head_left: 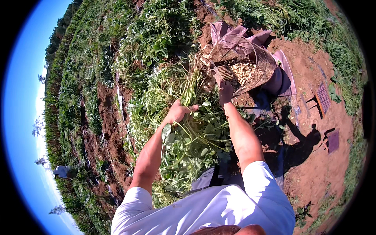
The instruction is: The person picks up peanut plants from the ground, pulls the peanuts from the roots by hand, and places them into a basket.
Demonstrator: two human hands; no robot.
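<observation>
A thick bundle of peanut plants (192, 88) lies across the middle, its roots and pale pods toward the wire basket. My left hand (178, 112) grips the stems, thumb stretched across them and fingers partly buried in the greenery. My right hand (226, 93) is closed at the near end of a tan wooden bar (216, 73) along the left rim of the basket. Inside the round wire mesh basket (263, 58), loose peanuts (244, 71) are heaped beside a slatted rack (226, 73). Leafy tops (199, 145) hang toward my body.
Pink-purple cloth (221, 31) lies behind and around the basket. On the reddish soil at right stand a small stool with a patterned seat (323, 98) and a purple one (333, 141). Crop rows (94, 78) fill the left; another person (62, 171) is far off there.
</observation>
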